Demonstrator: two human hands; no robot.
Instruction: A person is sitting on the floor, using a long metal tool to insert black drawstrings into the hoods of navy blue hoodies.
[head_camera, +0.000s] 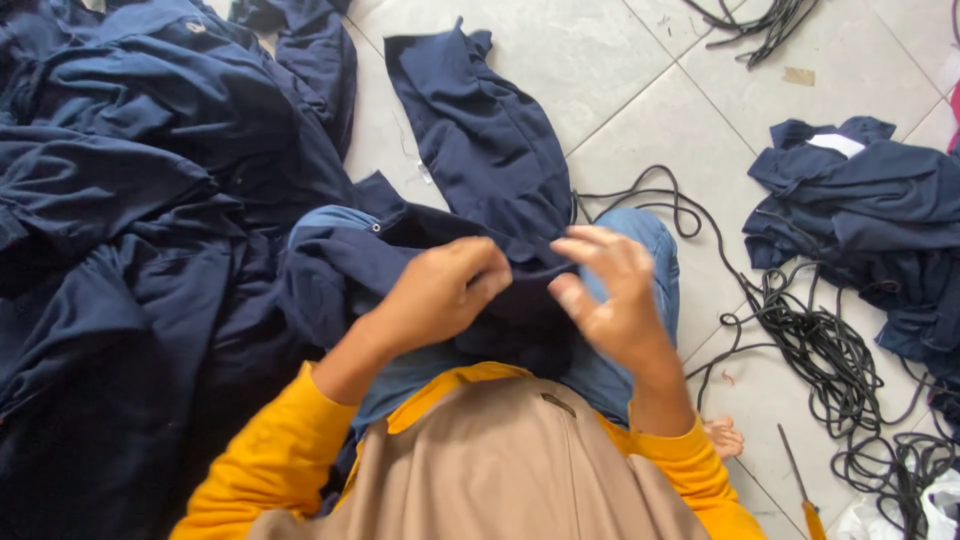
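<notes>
The navy garment (480, 170) lies across the person's lap, its long axis running away from the body toward the top of the view, with one end draped over the jeans and the far end spread on the tiled floor (620, 60). Its near edge sits directly between the two hands, bunched into a fold. The left hand (440, 295) has its grip closed on that fold, fingers curled down into the cloth. The right hand (610, 290) is just beside the same edge, blurred, with its fingers spread and thumb out; its grip looks apart, touching the cloth at most with the fingertips. Both hands are about equally near the fold, the left the one that has it.

The fabric is matte, soft and thin, wrinkling in loose ridges; a small metal snap shows on a flap left of the garment's near end.

To the left of the garment a large heap of like navy clothing (140, 220) covers the floor. To its right a tangle of black cord (820, 350) loops over the tiles, and beyond that a smaller stack of navy pieces (870, 220) rests. Near the cord's lower end lies a thin tool with an orange handle (808, 505).
</notes>
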